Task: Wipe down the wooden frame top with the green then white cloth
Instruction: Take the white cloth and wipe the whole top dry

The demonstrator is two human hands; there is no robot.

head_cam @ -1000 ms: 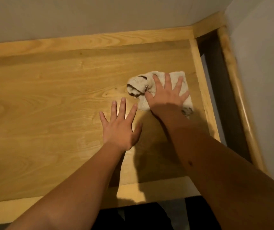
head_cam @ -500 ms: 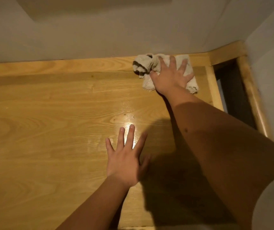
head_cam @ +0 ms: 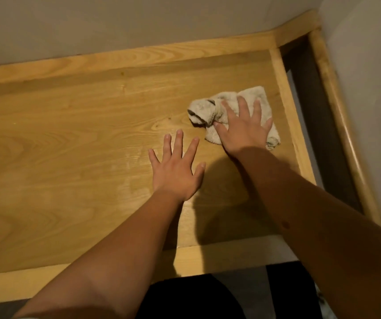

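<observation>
Left hand [head_cam: 175,171] lies flat, fingers spread, on the top [head_cam: 69,157], likely bracing the reach. At its 1 o'clock, right hand [head_cam: 244,127], fingers straight and apart, presses the white cloth [head_cam: 208,109] down to wipe.

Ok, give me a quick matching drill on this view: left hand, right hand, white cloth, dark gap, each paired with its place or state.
Things:
1. left hand
2. right hand
3. white cloth
4. dark gap

Places or states:
A. bunched on the panel under a palm
B. flat on bare wood, fingers spread
C. along the frame's right side, beside the wall
D. pressing down on fabric, fingers spread

Pairs: 1-B, 2-D, 3-A, 4-C
</observation>
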